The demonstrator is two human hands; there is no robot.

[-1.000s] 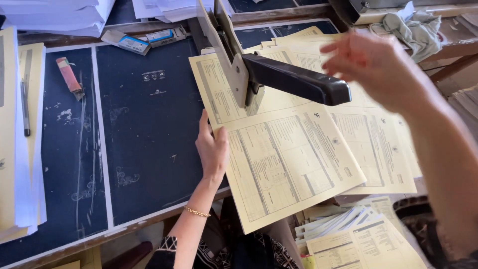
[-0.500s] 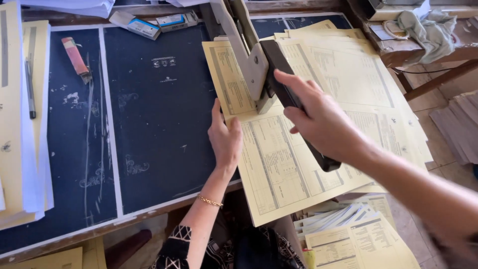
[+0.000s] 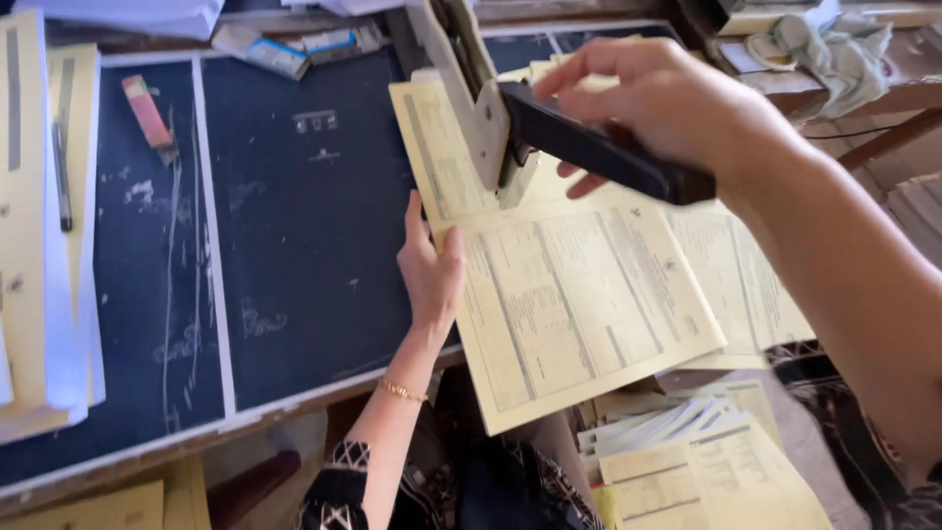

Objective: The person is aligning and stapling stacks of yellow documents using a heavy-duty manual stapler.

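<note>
A set of yellow printed sheets (image 3: 579, 294) lies on the dark tabletop (image 3: 294, 226), its lower corner hanging over the front edge. My left hand (image 3: 432, 270) grips the sheets' left edge, thumb on top. A large grey stapler (image 3: 481, 118) straddles the top of the sheets. Its long black lever handle (image 3: 599, 152) points right and is raised. My right hand (image 3: 667, 103) is curled over that handle from above. More yellow sheets (image 3: 746, 285) lie fanned out under the set to the right.
Paper stacks (image 3: 39, 255) with a pen (image 3: 61, 177) line the left edge. A pink-red small object (image 3: 147, 113) and small boxes (image 3: 294, 47) sit at the back. A crumpled cloth (image 3: 824, 44) is at the back right. Another pile of yellow sheets (image 3: 706, 461) rests below the table edge.
My right hand came down from the air onto the stapler handle and pushed it low; the handle now stands higher again with my hand still on it. My left hand stayed on the sheets.
</note>
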